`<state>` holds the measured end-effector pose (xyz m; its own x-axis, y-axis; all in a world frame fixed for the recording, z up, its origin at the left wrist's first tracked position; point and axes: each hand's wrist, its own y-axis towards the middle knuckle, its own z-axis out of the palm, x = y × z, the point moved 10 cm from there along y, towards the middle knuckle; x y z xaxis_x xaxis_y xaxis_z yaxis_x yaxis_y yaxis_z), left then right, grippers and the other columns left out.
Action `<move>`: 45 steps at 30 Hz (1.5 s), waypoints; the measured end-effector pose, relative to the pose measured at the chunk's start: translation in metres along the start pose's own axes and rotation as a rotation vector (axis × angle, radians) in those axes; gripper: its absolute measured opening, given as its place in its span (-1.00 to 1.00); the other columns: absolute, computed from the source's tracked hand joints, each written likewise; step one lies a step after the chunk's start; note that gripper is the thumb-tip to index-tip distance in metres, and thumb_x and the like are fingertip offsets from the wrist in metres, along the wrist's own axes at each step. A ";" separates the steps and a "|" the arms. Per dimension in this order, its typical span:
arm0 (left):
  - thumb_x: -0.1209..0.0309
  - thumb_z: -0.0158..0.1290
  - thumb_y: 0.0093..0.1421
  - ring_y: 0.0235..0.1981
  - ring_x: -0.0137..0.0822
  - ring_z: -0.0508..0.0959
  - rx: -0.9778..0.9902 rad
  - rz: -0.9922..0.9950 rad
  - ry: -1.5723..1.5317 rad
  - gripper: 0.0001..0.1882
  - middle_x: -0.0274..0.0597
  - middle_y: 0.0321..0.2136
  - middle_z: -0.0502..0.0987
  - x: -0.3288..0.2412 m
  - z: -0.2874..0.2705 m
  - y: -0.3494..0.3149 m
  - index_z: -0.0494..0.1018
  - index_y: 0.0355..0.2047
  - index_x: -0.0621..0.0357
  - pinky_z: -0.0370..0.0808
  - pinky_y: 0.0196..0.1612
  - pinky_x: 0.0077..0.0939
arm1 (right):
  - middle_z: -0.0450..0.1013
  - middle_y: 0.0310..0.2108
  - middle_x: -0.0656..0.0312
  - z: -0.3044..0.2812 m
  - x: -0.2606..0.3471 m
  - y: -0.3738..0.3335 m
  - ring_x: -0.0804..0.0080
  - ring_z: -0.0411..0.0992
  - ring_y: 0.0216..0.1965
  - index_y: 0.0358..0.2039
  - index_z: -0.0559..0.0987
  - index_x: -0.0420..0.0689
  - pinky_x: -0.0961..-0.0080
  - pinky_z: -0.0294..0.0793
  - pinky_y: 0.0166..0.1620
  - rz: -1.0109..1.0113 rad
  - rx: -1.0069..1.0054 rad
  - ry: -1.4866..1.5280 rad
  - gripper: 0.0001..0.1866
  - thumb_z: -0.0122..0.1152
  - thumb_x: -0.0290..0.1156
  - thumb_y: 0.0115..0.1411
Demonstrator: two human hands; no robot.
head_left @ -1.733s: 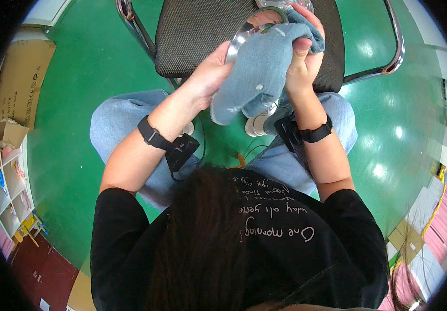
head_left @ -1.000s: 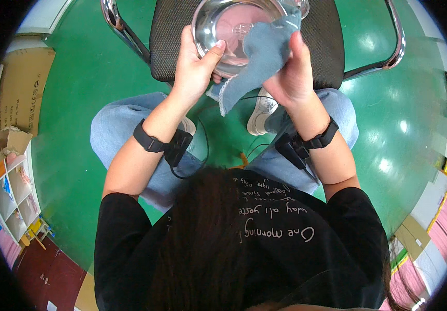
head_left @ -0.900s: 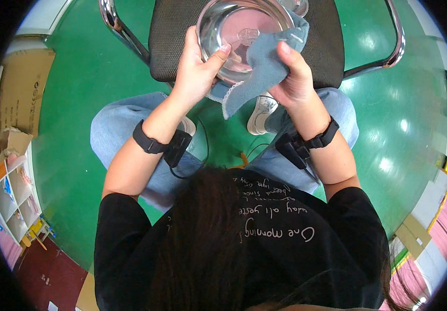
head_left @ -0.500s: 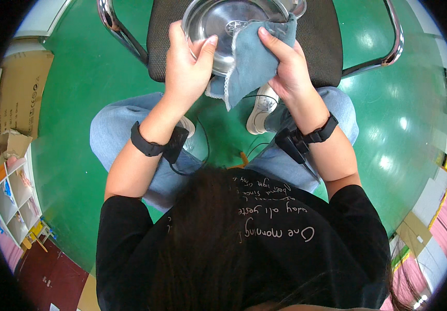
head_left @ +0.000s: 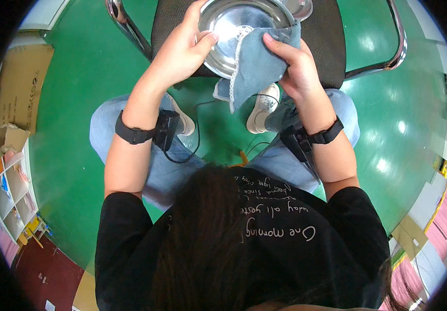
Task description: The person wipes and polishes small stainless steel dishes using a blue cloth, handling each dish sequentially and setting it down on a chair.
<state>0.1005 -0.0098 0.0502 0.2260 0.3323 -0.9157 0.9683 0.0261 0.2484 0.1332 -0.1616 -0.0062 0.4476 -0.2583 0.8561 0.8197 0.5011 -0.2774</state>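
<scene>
A shiny round metal bowl [head_left: 223, 31] is held up at the top of the view, its inside facing me. My left hand [head_left: 189, 46] grips its left rim, thumb over the inner side. A blue-grey cloth [head_left: 259, 65] with a white lace edge lies over the bowl's right part and hangs below it. My right hand [head_left: 296, 59] pinches the cloth against the bowl's right rim, thumb on top; its other fingers are mostly hidden. Beyond the bowl, part of another metal vessel [head_left: 300, 8] shows at the upper right.
Behind the bowl stands a chair with a black mesh seat [head_left: 327, 52] and chrome arms [head_left: 389, 59]. A cardboard box [head_left: 29, 85] and a white shelf unit [head_left: 16, 194] are at the left on the green floor [head_left: 400, 145]. Cables run from my wrist straps.
The bowl and cloth have shifted slightly to the right. My left hand has moved up along the rim, and its wrist has turned.
</scene>
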 end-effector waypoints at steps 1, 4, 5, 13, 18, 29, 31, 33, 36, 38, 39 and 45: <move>0.62 -0.10 0.18 0.02 -0.38 0.35 0.152 -0.021 0.054 -0.38 -0.04 0.03 0.31 0.008 0.004 0.003 -0.05 0.23 0.21 0.27 0.09 -0.51 | 0.50 -0.20 0.13 0.001 0.000 -0.001 0.39 0.49 -0.20 -0.08 0.46 -0.27 0.46 0.48 -0.09 0.008 0.012 0.028 -0.66 0.21 -0.42 0.15; 0.59 -0.11 0.20 0.08 -0.38 0.32 0.254 -0.201 -0.102 -0.43 -0.02 0.01 0.34 0.004 0.006 0.000 0.01 0.21 0.22 0.21 0.15 -0.50 | 0.51 -0.21 0.15 0.004 -0.003 -0.001 0.40 0.50 -0.22 -0.09 0.46 -0.26 0.47 0.48 -0.10 0.034 0.057 0.045 -0.67 0.22 -0.44 0.14; 0.55 -0.09 0.24 0.12 -0.34 0.30 0.193 -0.061 -0.071 -0.44 -0.13 0.03 0.34 0.012 0.005 -0.006 0.05 0.24 0.12 0.33 0.14 -0.37 | 0.51 -0.21 0.15 0.007 -0.004 -0.001 0.39 0.50 -0.22 -0.09 0.46 -0.26 0.48 0.49 -0.09 0.053 0.087 0.036 -0.66 0.22 -0.45 0.13; 0.53 -0.06 0.20 -0.47 -0.18 0.57 0.451 -0.044 0.245 -0.40 -0.06 -0.57 0.51 0.005 0.018 -0.022 0.08 0.24 -0.07 0.44 -0.39 -0.31 | 0.52 -0.25 0.19 0.014 -0.023 -0.006 0.44 0.49 -0.25 -0.08 0.48 -0.21 0.53 0.47 -0.13 0.223 0.280 -0.192 -0.61 0.28 -0.47 0.04; 0.53 -0.03 0.15 -0.42 -0.05 0.58 0.574 0.063 0.634 -0.37 -0.03 -0.47 0.54 0.011 0.042 -0.037 0.11 0.22 -0.15 0.48 -0.39 -0.22 | 0.50 -0.20 0.19 0.025 -0.043 -0.014 0.43 0.47 -0.19 -0.05 0.46 -0.22 0.51 0.46 -0.07 0.313 0.377 -0.284 -0.57 0.28 -0.50 0.02; 0.49 0.04 -0.03 -0.46 -0.27 0.53 0.276 0.435 0.836 -0.35 -0.34 -0.54 0.52 -0.024 0.028 -0.029 0.32 0.14 -0.22 0.47 -0.40 -0.39 | 0.40 -0.08 0.20 0.049 -0.060 -0.023 0.41 0.41 -0.08 0.13 0.31 -0.17 0.46 0.45 -0.02 0.381 0.533 0.050 -0.28 0.12 -0.71 -0.16; 0.49 0.05 -0.04 -0.46 -0.27 0.53 0.277 0.449 0.841 -0.34 -0.34 -0.55 0.52 -0.027 0.029 -0.029 0.32 0.14 -0.23 0.47 -0.40 -0.39 | 0.41 -0.09 0.19 0.045 -0.064 -0.024 0.41 0.42 -0.09 0.12 0.32 -0.18 0.45 0.45 -0.01 0.394 0.531 0.076 -0.29 0.11 -0.72 -0.16; 0.48 0.11 -0.04 -0.46 -0.25 0.53 0.262 0.410 0.767 -0.34 -0.31 -0.54 0.51 -0.028 0.027 -0.027 0.32 0.14 -0.24 0.47 -0.39 -0.39 | 0.43 -0.13 0.17 0.041 -0.067 -0.019 0.40 0.44 -0.11 0.08 0.35 -0.20 0.45 0.45 -0.02 0.363 0.491 0.069 -0.37 0.12 -0.69 -0.11; 0.47 0.16 -0.03 -0.46 -0.23 0.52 0.232 0.331 0.665 -0.33 -0.27 -0.52 0.51 -0.022 0.021 -0.022 0.31 0.14 -0.26 0.47 -0.37 -0.38 | 0.46 -0.16 0.15 0.036 -0.064 -0.016 0.39 0.47 -0.17 0.03 0.39 -0.23 0.46 0.46 -0.04 0.337 0.381 0.011 -0.48 0.14 -0.65 -0.03; 0.45 0.17 0.00 -0.45 -0.22 0.52 0.206 0.332 0.648 -0.36 -0.23 -0.49 0.52 -0.023 0.016 -0.020 0.32 0.13 -0.25 0.47 -0.36 -0.36 | 0.48 -0.18 0.16 0.036 -0.065 -0.014 0.40 0.48 -0.21 -0.03 0.44 -0.25 0.46 0.47 -0.07 0.325 0.331 0.015 -0.60 0.16 -0.57 0.07; 0.45 0.17 0.01 -0.45 -0.22 0.52 0.202 0.310 0.655 -0.37 -0.23 -0.48 0.52 -0.021 0.014 -0.019 0.32 0.13 -0.24 0.47 -0.36 -0.36 | 0.49 -0.20 0.16 0.032 -0.067 -0.010 0.41 0.49 -0.22 -0.05 0.46 -0.26 0.46 0.48 -0.10 0.294 0.302 -0.064 -0.64 0.16 -0.55 0.09; 0.42 0.16 0.03 -0.39 -0.22 0.57 0.183 0.268 0.681 -0.53 -0.22 -0.34 0.57 -0.016 0.006 -0.015 0.43 0.00 -0.12 0.50 -0.34 -0.40 | 0.53 -0.33 0.19 0.027 -0.062 0.004 0.46 0.50 -0.31 -0.23 0.55 -0.26 0.48 0.49 -0.21 0.127 0.175 -0.379 -0.78 0.22 -0.43 0.13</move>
<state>0.0830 -0.0211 0.0593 0.3980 0.8160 -0.4192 0.9051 -0.2747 0.3245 0.0994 -0.1216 -0.0485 0.3517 0.1192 0.9285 0.6792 0.6501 -0.3407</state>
